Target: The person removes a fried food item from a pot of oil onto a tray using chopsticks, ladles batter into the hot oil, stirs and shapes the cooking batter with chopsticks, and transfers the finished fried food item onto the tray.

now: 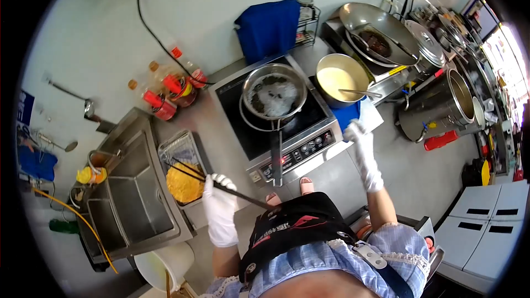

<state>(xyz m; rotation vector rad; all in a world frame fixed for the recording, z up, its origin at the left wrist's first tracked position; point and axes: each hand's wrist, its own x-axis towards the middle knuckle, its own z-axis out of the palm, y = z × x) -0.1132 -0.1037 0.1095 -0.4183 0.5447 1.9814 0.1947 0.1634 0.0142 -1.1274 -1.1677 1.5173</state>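
Note:
My left hand [222,209], in a white glove, is closed round a pair of long dark chopsticks [243,194]. Their tips reach over a golden fried piece [185,182] in a wire basket tray [178,146] beside the sink. My right hand [362,152], also gloved in white, is raised near the front right corner of the cooker and close to a blue cloth; its fingers look bent together, and whether they hold anything is too small to tell. A pan [275,92] of bubbling liquid stands on the induction cooker [309,132], its black handle pointing towards me.
Right of the cooker is a pot of pale yellow liquid [338,80] with a spoon in it. Behind it are a wok [406,38] and a tall steel pot [430,113]. Red-labelled bottles [160,105] stand by the wall, left of the cooker. The sink [132,198] is far left.

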